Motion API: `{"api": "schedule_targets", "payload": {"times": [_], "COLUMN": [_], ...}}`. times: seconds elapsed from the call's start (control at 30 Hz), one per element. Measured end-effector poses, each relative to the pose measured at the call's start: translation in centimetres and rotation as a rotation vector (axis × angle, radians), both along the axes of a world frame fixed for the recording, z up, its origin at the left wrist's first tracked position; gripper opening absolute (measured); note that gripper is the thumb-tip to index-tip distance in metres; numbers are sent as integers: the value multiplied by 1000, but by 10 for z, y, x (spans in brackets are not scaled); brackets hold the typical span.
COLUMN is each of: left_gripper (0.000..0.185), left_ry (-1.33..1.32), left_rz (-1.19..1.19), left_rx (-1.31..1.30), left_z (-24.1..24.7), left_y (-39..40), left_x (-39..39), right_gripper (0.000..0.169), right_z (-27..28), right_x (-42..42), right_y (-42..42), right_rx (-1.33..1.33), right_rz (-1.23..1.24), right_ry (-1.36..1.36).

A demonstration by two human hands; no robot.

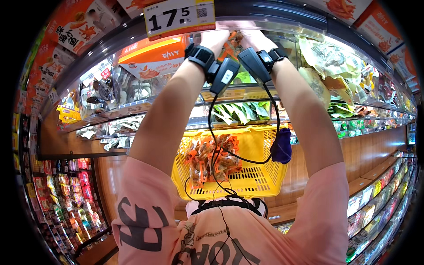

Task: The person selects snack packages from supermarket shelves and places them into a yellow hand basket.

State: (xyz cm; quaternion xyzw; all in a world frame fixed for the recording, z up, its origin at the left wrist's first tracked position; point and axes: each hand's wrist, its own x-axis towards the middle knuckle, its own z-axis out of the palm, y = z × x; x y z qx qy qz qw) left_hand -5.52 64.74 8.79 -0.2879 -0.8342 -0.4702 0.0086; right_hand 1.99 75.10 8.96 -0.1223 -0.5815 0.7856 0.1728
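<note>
Both arms reach up to a bin at the top of the shelf. My left hand [214, 39] and my right hand [252, 37] are side by side, with orange-and-brown snack packets [234, 41] between them. The fingers are hidden behind the shelf's clear front edge, so their hold cannot be made out. Each wrist wears a black strap with a cabled black device. Below, a yellow plastic basket [270, 190] holds a pile of similar orange packets [215, 159] at its left and middle. A dark purple cloth-like item [282, 146] is at the basket's right side.
A price sign [180, 18] hangs at the shelf's top edge. An orange-and-white box [154, 58] lies left of my hands, pale bagged goods [331, 58] right. Green packets [243, 111] fill a lower tier. Black cables [245, 159] hang between my arms. Racks of packets [73, 195] stand lower left.
</note>
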Motion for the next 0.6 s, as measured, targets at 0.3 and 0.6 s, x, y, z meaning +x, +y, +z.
{"api": "schedule_targets", "payload": {"times": [0.3, 0.6], "left_gripper": [77, 107], "left_ry": [-167, -211], "left_rz": [123, 99], "left_rx": [-216, -489], "left_z": [-5, 8], "left_y": [-5, -18], "left_x": [12, 19], "right_gripper": [89, 59], "right_z": [-2, 31], "right_x": [-4, 3], "right_y": [1, 0], "right_rx": [924, 906], "right_rz": [-10, 480], "right_ry": [-362, -499]}}
